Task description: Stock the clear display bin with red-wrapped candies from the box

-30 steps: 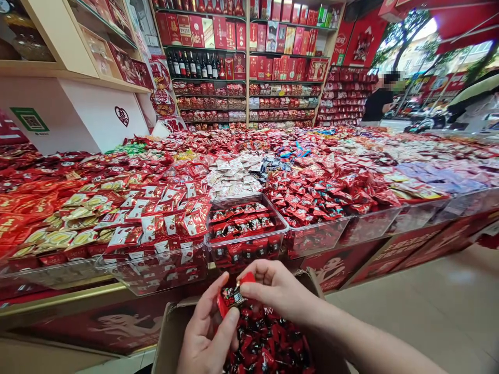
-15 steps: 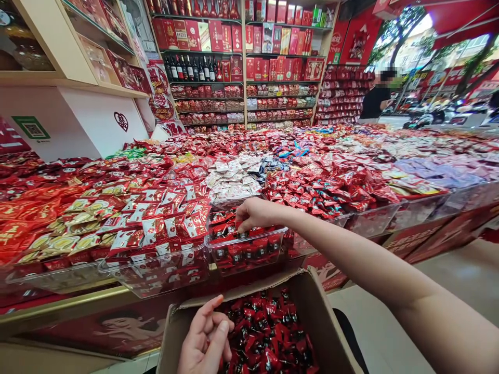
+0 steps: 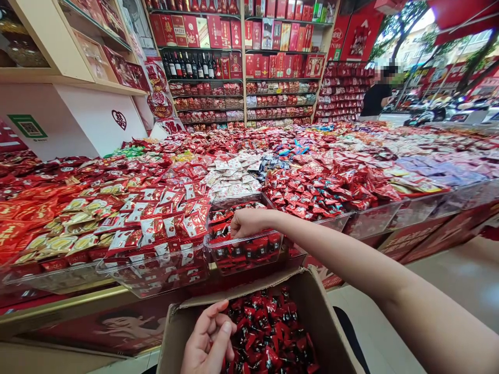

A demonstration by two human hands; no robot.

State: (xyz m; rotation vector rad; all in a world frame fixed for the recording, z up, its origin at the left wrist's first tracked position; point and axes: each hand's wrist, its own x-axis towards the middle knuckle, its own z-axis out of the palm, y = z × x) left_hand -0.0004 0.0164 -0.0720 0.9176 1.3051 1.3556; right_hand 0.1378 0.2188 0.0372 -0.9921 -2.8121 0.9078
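Observation:
My right hand (image 3: 246, 222) reaches into a clear plastic tray (image 3: 249, 248) on the counter, fingers curled down among red-and-black wrapped candies (image 3: 222, 230); whether it holds one is hidden. My left hand (image 3: 208, 340) rests in the near left corner of an open cardboard box (image 3: 312, 296), fingers bent together over the same red-and-black candies (image 3: 268, 332) that fill the box. What, if anything, the left fingers grip cannot be made out.
Clear trays heaped with red, gold and white wrapped sweets (image 3: 156, 223) cover the long counter to both sides. Shelves of red gift boxes and bottles (image 3: 234, 52) line the back wall. A person in black (image 3: 376, 96) stands far right. Bare floor (image 3: 440, 291) lies right.
My right hand carried a candy from over the box up into the clear tray and has settled lower among its candies. My left hand dropped back into the box corner.

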